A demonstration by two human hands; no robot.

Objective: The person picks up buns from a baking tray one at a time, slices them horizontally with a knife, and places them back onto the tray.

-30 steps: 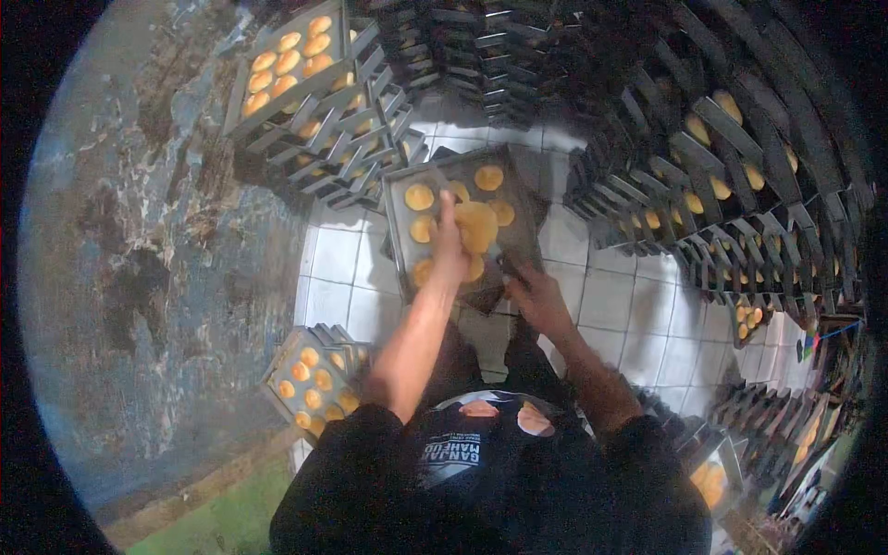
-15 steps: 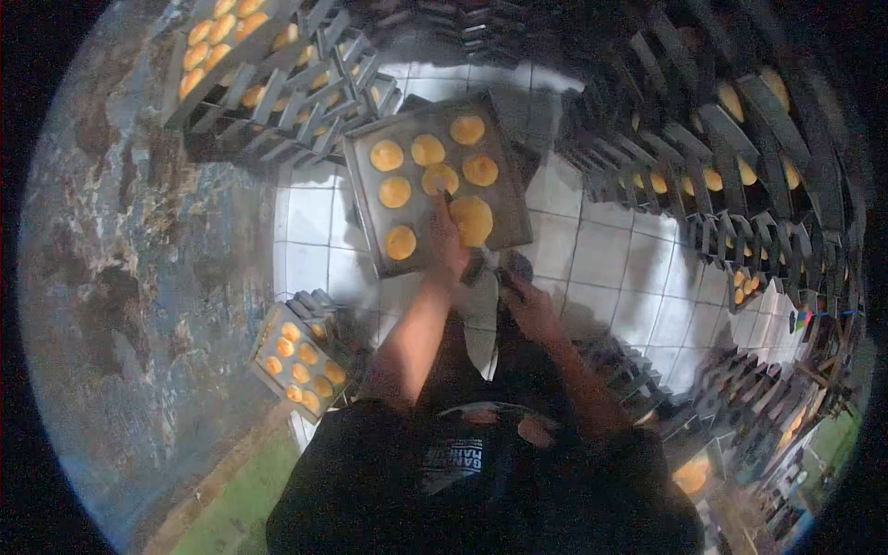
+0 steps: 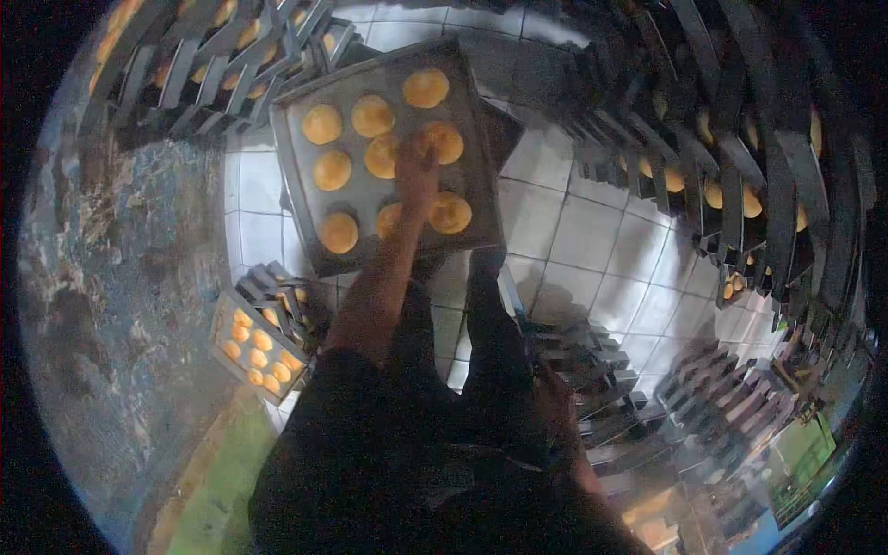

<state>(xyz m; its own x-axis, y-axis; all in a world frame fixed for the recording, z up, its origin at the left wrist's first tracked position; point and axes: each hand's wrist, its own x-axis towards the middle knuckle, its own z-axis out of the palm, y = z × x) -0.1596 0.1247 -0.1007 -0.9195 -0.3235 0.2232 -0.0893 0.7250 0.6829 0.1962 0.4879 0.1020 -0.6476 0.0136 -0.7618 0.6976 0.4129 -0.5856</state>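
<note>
My left hand (image 3: 418, 171) reaches over a metal baking tray (image 3: 296, 236), its fingertips at the edge of a golden round bun (image 3: 444, 141) in the middle row. Its finger shape is smeared, so I cannot tell whether it grips the bun. Rows of similar buns sit spaced apart on the tray, and the forearm partly covers a front bun (image 3: 389, 222). Beside my right leg, my right hand (image 3: 557, 398) is low and closed around a dark handle, with a thin pale-edged blade (image 3: 511, 296) showing above it.
Stacked tray racks with buns line the right (image 3: 740, 176) and upper left (image 3: 213, 65). At the lower left stands another stack, topped by a tray of buns (image 3: 259, 351). White floor tiles (image 3: 592, 240) lie between the stacks. A stained wall-like surface (image 3: 139, 277) fills the left side.
My right hand has drawn back from the tray toward my body with the bladed tool. The left hand has shifted from the centre bun toward the right one. The tray appears larger and farther left.
</note>
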